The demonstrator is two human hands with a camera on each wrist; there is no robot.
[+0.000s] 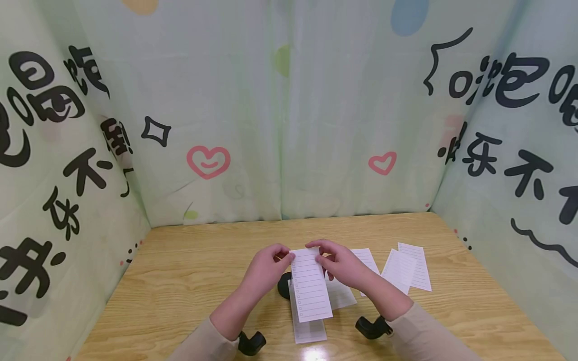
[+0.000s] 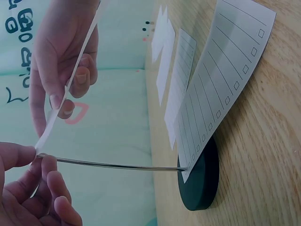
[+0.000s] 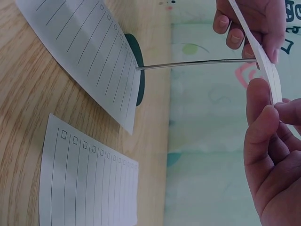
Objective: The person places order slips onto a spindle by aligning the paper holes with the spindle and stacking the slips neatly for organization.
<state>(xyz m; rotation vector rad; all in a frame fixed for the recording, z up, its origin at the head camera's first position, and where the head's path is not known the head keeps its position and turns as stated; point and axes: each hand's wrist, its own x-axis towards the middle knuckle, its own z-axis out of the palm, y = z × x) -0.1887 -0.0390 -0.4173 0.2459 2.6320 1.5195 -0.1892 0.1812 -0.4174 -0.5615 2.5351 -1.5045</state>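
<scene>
Held above the tabletop point(image 1: 189, 271) between both hands, left hand point(image 1: 269, 266) and right hand point(image 1: 341, 264) each pinching a top corner, lined slip point(image 1: 310, 286) hanging lengthwise over the spike stand point(image 2: 200, 181).

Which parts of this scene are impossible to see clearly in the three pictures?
- Head view: the thin metal spike is hidden behind the held white lined paper slip.
- Head view: the round black base is partly covered by the left hand.
- Wrist views: the held slip shows edge-on, so its print is unreadable.
- Right hand: its grip hides the slip's top corner.
</scene>
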